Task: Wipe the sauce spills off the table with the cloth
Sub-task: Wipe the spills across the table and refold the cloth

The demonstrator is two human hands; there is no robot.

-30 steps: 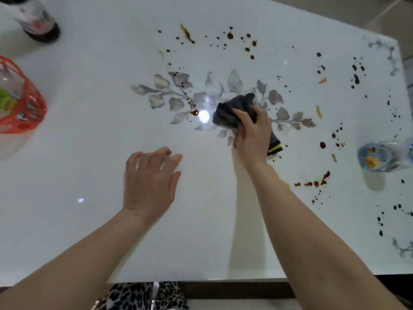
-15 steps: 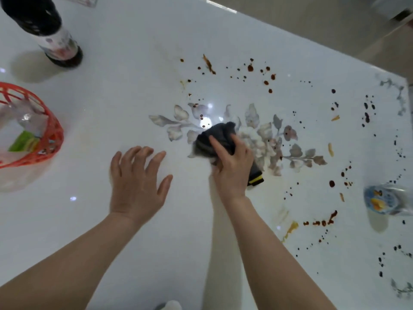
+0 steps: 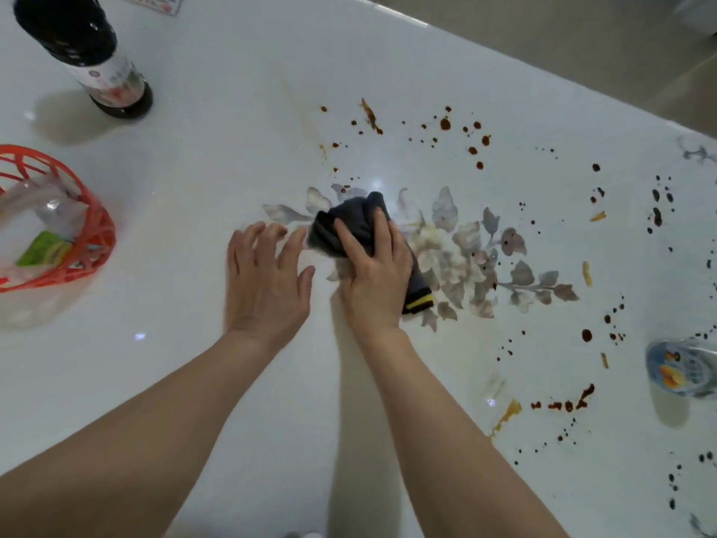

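Dark grey cloth (image 3: pixel 359 221), bunched, with a yellow-and-black band at its near end, lies on the glossy white counter (image 3: pixel 186 382) over the left part of a printed grey leaf motif (image 3: pixel 465 246). We see the right hand (image 3: pixel 372 277) on top of it, its fingers (image 3: pixel 349 238) curled over the bunched cloth and holding it down against the surface. The left hand (image 3: pixel 267 281) rests palm down on the counter just left of the cloth, its fingers (image 3: pixel 289 246) straight and spread apart, holding nothing; their tips are blurred.

Brown sauce spills (image 3: pixel 445 124) dot the counter beyond the cloth, along the right side and near the right forearm, where a yellowish smear (image 3: pixel 506 415) also shows.

At upper left stands a dark bottle (image 3: pixel 89 52) with a white label (image 3: pixel 116 77) carrying a red mark; we cannot read its writing. At the left edge sits an orange openwork basket (image 3: pixel 99 242) holding clear plastic and a green packet (image 3: pixel 44 248), its print illegible. At the right edge a clear bottle (image 3: pixel 683 368) bears a blue label with orange figures, too blurred to read. A card (image 3: pixel 151 0) with red print lies at the top edge, its text too small to make out.
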